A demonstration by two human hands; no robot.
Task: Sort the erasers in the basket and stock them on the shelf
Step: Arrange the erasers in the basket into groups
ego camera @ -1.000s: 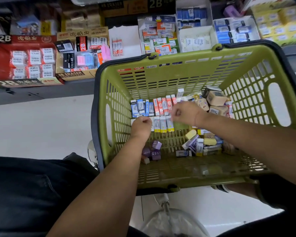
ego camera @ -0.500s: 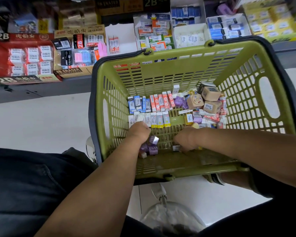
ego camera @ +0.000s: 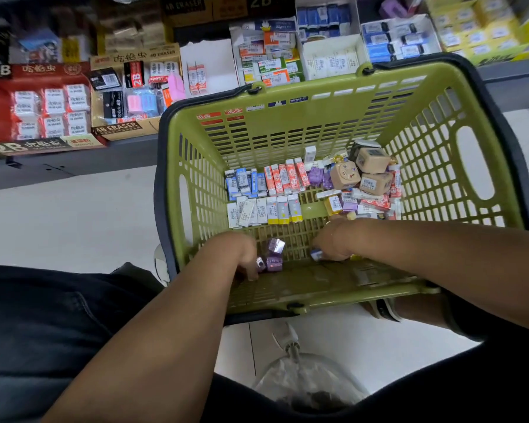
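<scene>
Head view shows both forearms reaching down over the near wall of the green basket [ego camera: 318,288].

The left grip [ego camera: 242,254] is curled against a small cluster of purple erasers [ego camera: 274,254] at the near-left of the basket floor. Whether it grasps one or only steadies them cannot be told. The right grip [ego camera: 333,242], at the middle of the near edge, is clenched on a small blue-and-white eraser [ego camera: 316,254], pinched at the fingertips. This is judged to be a pick for sorting.

Beyond the hands, sorted rows lie toward the far-left corner. The white erasers [ego camera: 266,210] come first, with blue erasers [ego camera: 245,183] and red erasers [ego camera: 286,178] behind them. They are packed edge to edge, evidently grouped by kind so that each batch lifts out together.

An unsorted heap [ego camera: 364,203] fills the far-right corner, with tan cube erasers [ego camera: 370,169] on top.

Sorting is judged part done and stocking not yet begun.

Farthest off, the shelf [ego camera: 74,169] carries open display boxes. One white box [ego camera: 214,56] holds only two erasers and has room for stock.
</scene>
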